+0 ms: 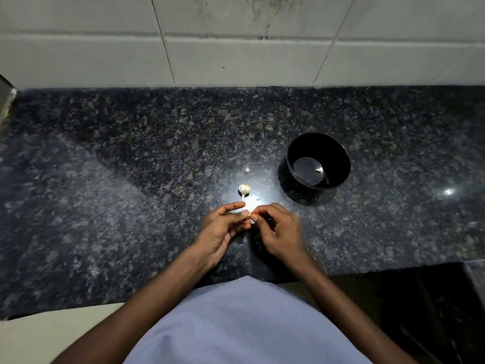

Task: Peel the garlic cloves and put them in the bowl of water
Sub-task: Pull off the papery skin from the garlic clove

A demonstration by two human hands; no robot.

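Both hands, left hand (223, 227) and right hand (278, 229), are pinching a garlic clove (252, 219); I am seeing black bowl (294, 151) far right holding water, one peeled clove (319, 169); counter (131, 179) lying open leftward.

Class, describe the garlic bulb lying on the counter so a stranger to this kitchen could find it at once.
Start at the black bowl on the dark granite counter. To its left, just beyond the two hands, lies the garlic bulb: round, white, with a short stalk, far bigger than the peel scraps nearby.
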